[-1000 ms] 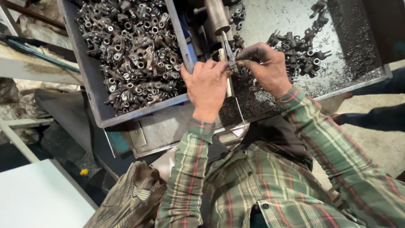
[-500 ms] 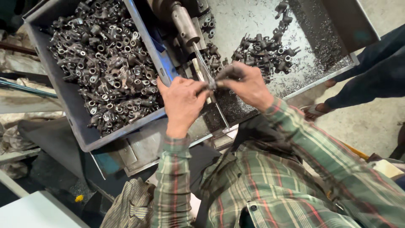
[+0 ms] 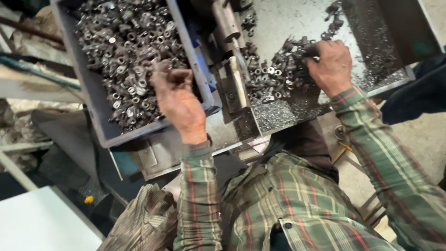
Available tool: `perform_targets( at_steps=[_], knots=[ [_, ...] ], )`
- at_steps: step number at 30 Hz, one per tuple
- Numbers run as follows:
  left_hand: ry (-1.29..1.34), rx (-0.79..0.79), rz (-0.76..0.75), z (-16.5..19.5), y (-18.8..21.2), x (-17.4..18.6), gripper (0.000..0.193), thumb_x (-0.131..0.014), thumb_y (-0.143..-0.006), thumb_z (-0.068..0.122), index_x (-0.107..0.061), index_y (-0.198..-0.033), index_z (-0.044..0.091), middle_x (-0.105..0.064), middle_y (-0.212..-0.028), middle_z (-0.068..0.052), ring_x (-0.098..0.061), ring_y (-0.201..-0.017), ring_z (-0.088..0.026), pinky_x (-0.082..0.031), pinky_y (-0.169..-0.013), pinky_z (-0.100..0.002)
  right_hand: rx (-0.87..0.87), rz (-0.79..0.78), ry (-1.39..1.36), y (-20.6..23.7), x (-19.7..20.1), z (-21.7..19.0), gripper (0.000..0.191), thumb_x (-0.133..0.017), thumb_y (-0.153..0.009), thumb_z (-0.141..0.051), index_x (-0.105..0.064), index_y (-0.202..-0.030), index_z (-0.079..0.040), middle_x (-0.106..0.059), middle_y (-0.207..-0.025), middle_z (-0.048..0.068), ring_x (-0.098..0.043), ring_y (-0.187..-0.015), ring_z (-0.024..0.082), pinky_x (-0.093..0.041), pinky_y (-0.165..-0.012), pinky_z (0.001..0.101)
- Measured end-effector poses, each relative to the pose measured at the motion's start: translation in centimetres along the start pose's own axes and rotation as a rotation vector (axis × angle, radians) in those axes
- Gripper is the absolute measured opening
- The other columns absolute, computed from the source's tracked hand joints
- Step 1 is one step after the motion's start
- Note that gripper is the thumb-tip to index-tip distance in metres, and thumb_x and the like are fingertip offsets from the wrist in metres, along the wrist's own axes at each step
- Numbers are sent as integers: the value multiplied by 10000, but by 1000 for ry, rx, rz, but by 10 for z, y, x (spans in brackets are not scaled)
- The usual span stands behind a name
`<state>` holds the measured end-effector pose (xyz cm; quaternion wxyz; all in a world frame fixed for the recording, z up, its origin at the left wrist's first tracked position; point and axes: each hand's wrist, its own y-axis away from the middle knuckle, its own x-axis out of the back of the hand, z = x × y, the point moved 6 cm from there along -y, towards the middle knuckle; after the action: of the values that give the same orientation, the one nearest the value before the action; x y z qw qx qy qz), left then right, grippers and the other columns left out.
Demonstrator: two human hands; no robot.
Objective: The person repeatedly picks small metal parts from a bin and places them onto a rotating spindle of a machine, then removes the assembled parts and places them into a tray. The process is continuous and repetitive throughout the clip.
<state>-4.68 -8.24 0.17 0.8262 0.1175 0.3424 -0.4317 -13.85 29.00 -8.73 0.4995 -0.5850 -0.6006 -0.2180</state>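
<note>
A workshop station seen from above: concrete floor at right, a white panel at lower left, and a steel counter carrying two containers and one machine. One grey plastic bin on the left is heaped with small dark metal fittings, too many to count. One shallow steel tray on the right holds a smaller heap of fittings amid fine metal swarf. Between them stands one machine spindle with a narrow guide bar below it. One person in a green plaid shirt works here; a dark-clad limb of a second person shows at the right edge. Compared with half a second earlier, when both hands met at the guide bar, they are now well apart. The left hand has moved over the bin, fingers curled together above the fittings; whether its grip encloses a piece cannot be told. The right hand has moved onto the tray heap, fingers bent down touching the fittings, its grip likewise not determinable.
</note>
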Motion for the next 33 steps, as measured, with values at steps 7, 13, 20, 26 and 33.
perform_targets(
  at_steps=[7, 13, 20, 26, 33],
  knots=[
    [-559, -3, -197, -9, 15, -19, 284, -727, -1024, 202, -694, -1255, 40, -707, -1047, -22, -632, -951, -126, -505, -861, -290, -19, 23, 30, 1, -5, -7, 30, -813, -943, -138, -795, -966, -136, -735, -983, 93, -615, -969, 334, -491, -896, 443],
    [-1186, -238, -562, -1, 26, -58, 437, -838, -826, 430, -745, -1151, 152, -741, -1033, -9, -668, -993, -177, -450, -1002, -455, 46, -92, -196, -1, 21, -39, 66, -712, -1103, -93, -751, -1111, -39, -721, -1038, 126, -621, -930, 243, -495, -866, 382],
    [-1663, -327, -882, -25, 41, -79, 498, -852, -689, 526, -746, -1026, 175, -694, -979, 4, -613, -1056, -233, -109, -1169, -751, -140, -442, -1013, 6, 8, -108, 157, -628, -1035, -104, -707, -1149, -29, -747, -1039, 47, -678, -926, 89, -554, -807, 226],
    [-1705, -370, -862, -27, 44, -78, 301, -836, -756, 378, -737, -970, 190, -659, -906, 14, -616, -1020, -223, -126, -1179, -772, -105, -322, -980, 0, -2, -121, 143, -650, -1043, -41, -699, -1157, 29, -725, -1000, 45, -643, -915, 65, -535, -821, 225],
    [-1763, -463, -813, -25, 54, -81, 202, -808, -791, 258, -711, -928, 146, -638, -883, -7, -611, -1011, -248, -203, -1180, -772, -13, -210, -898, -1, 11, -138, 112, -649, -1061, -20, -682, -1152, 34, -756, -995, 74, -701, -910, 90, -575, -810, 245]
  ],
)
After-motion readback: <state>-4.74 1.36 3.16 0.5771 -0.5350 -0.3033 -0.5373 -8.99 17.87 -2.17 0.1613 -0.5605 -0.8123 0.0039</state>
